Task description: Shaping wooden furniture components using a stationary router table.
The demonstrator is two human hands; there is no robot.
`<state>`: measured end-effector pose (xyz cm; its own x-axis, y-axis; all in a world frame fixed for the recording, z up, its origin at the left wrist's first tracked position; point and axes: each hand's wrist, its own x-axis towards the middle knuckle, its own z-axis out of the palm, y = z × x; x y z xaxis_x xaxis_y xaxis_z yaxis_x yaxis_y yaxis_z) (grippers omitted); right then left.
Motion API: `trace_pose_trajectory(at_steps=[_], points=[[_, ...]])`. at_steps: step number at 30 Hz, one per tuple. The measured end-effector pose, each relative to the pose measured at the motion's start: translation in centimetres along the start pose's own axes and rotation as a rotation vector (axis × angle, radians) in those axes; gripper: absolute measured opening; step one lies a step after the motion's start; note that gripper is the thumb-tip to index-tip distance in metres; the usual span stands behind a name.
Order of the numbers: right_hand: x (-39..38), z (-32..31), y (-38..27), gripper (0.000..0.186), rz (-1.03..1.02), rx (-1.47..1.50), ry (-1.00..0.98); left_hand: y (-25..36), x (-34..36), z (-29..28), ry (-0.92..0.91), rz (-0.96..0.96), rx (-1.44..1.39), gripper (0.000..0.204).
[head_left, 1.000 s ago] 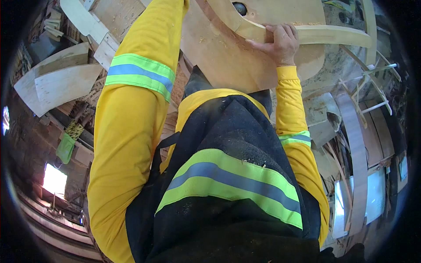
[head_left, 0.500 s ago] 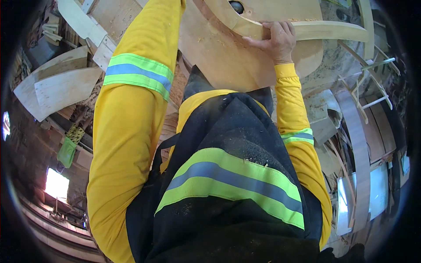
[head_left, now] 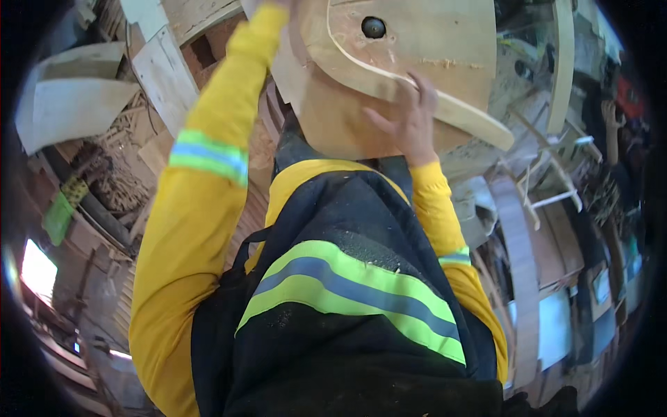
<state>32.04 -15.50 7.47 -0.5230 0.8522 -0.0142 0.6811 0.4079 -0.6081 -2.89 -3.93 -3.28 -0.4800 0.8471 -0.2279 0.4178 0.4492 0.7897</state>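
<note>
A curved wooden piece (head_left: 469, 115) with a pale edge lies on a flat wooden board (head_left: 347, 128). A round dark knob (head_left: 374, 28) shows in a hole in the wooden surface, inside the curve. My right hand (head_left: 411, 125) is on the curved piece, slightly blurred. Its fingers reach over the pale edge, while the thumb sticks out to the left over the board. My left hand (head_left: 279, 4) is at the upper edge of the picture, near the left end of the curve. It is smeared and mostly cut off, so its fingers are hidden.
Sawdust (head_left: 455, 64) is scattered on the wooden surface. A slatted wooden frame (head_left: 549, 167) stands at the right, beside a long curved strip (head_left: 514, 243). Pale curved panels (head_left: 73, 104) and a heap of wood scraps (head_left: 125, 163) lie to the left.
The curved piece has swung, its right end now nearer to me. My right hand has moved left and its thumb has come away from the piece. My left arm has shifted slightly left.
</note>
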Motion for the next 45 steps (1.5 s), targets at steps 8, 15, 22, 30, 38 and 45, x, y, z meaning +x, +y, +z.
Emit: trace_pose_trajectory(at_steps=[8, 15, 22, 30, 38, 45], points=[[-0.4, -7.6, 10.7, 0.068, -0.054, -0.255, -0.307, -0.1, -13.9, 2.9, 0.348, 0.313, -0.190, 0.053], [2.3, -9.1, 12.1, 0.065, -0.157, -0.198, -0.368, 0.3, -12.5, 3.9, 0.330, 0.084, -0.216, 0.049], [3.0, -10.2, 13.7, 0.065, -0.209, -0.203, -0.385, 1.9, -12.5, 3.6, 0.349, 0.069, -0.177, 0.049], [4.4, -10.4, 14.1, 0.067, -0.272, -0.214, -0.407, 1.5, -11.6, 3.8, 0.388, 0.085, -0.092, 0.049], [4.6, -10.5, 14.7, 0.065, -0.239, -0.245, -0.392, 5.3, -11.4, 3.0, 0.350, 0.018, -0.113, 0.049], [4.8, -10.6, 14.8, 0.066, -0.258, -0.239, -0.362, 4.6, -11.3, 3.4, 0.386, 0.044, -0.092, 0.047]])
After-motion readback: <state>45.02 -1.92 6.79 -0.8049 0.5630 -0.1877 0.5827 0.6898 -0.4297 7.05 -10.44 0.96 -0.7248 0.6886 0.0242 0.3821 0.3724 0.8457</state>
